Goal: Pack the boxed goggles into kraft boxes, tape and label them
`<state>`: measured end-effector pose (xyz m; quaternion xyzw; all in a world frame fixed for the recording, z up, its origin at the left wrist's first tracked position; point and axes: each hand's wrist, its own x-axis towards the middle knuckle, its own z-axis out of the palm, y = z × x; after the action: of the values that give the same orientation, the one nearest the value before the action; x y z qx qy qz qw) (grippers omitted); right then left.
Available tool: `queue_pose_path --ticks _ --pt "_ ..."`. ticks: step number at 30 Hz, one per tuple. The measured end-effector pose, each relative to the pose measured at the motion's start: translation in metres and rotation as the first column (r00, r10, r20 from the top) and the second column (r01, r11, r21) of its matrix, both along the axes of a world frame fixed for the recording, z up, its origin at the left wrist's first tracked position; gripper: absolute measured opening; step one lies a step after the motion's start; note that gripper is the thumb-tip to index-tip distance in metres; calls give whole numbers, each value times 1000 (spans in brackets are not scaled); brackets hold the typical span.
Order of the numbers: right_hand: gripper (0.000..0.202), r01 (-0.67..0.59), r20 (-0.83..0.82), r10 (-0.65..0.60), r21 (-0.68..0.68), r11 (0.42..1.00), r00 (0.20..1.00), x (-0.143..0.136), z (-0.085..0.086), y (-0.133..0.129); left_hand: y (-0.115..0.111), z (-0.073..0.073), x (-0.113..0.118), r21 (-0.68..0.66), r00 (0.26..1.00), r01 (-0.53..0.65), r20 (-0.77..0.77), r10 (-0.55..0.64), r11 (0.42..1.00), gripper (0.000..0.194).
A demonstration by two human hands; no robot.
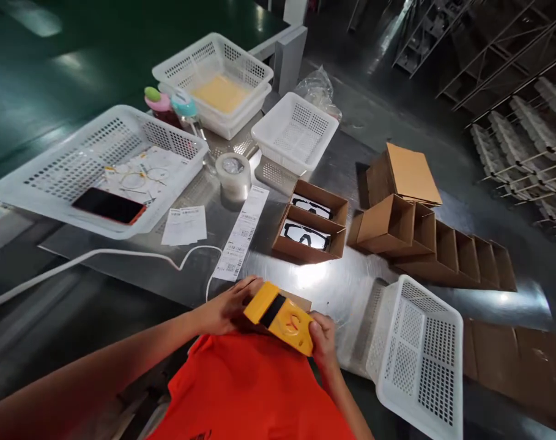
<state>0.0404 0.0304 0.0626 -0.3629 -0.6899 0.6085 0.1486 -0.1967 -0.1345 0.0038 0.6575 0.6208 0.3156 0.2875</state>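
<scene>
Close to my body, both hands hold a small yellow box [292, 325] with a black band and a clear-looking, rounded panel. My left hand [234, 305] is closed at its left end, with the fingers partly hidden behind it. At the other end, my right hand [322, 335] grips the edge between thumb and fingers. A strip of brown cardboard [301, 300] shows just behind the yellow box. Beyond, on the metal table, stand two open cartons [284, 247] side by side, each with a black-and-white printed item [305, 235] inside.
White baskets stand at the left [11, 195], back [321, 143] and right [381, 366]. Left of the cartons lie a label strip [241, 235], a tape roll [234, 177] and a white cable [98, 252]. Several empty cartons [424, 235] line the right side, beside stacked cardboard [413, 171].
</scene>
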Motion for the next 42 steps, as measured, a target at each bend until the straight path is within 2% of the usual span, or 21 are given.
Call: queue_pose_path --ticks 3,5,8,10,12,13,15,16,18,19,21,27,30,32,36,39,42 --pt "61 -131 44 129 49 990 991 -13 0 10 0 2 -1 -7 999 18 -45 -18 1000 71" --pt "62 -139 48 136 61 988 990 -9 3 17 -2 0 -3 -12 994 35 -107 -36 999 65" --pt "60 -156 58 152 74 985 987 0 7 22 -13 -5 -7 2 985 30 -168 -29 1000 67" --pt "59 -158 62 153 85 984 986 2 8 22 -25 -4 -6 35 984 -54 -171 59 998 63" --pt "60 -154 67 148 102 983 987 1 7 22 -31 4 1 66 953 -272 -118 278 960 42" --pt "60 -151 70 144 109 982 987 0 7 21 -30 11 7 57 912 -403 -59 406 913 32" --pt "60 -148 77 140 117 982 987 -1 6 20 -20 30 19 -62 784 -605 130 607 794 31" --pt "59 -146 80 137 118 982 987 -1 6 20 -12 39 24 -173 715 -630 251 653 757 34" --pt "58 -147 87 137 111 983 987 -1 7 19 8 54 33 -375 579 -567 451 679 733 35" --pt "57 -149 92 140 101 984 986 -2 8 18 16 59 36 -426 533 -533 502 681 731 35" --pt "56 -154 100 147 75 985 984 -3 10 16 29 61 37 -469 488 -506 537 688 724 35" --pt "58 -213 173 209 1 977 962 -19 27 13 34 46 30 -499 456 -555 486 745 665 33" --pt "59 -287 245 283 -20 958 927 -28 40 13 25 41 18 -487 460 -617 413 786 618 31" --pt "58 -323 292 319 -34 946 902 -32 46 15 13 35 3 -480 439 -670 359 823 567 27" --pt "59 -299 346 282 -6 954 895 -34 50 23 -18 13 -31 -495 360 -746 262 895 445 27" --pt "58 -293 392 266 10 956 881 -36 47 25 -31 -6 -42 -505 343 -757 233 910 415 27" --pt "58 -293 411 260 18 956 874 -41 47 20 -33 -20 -39 -495 340 -770 214 916 402 28"
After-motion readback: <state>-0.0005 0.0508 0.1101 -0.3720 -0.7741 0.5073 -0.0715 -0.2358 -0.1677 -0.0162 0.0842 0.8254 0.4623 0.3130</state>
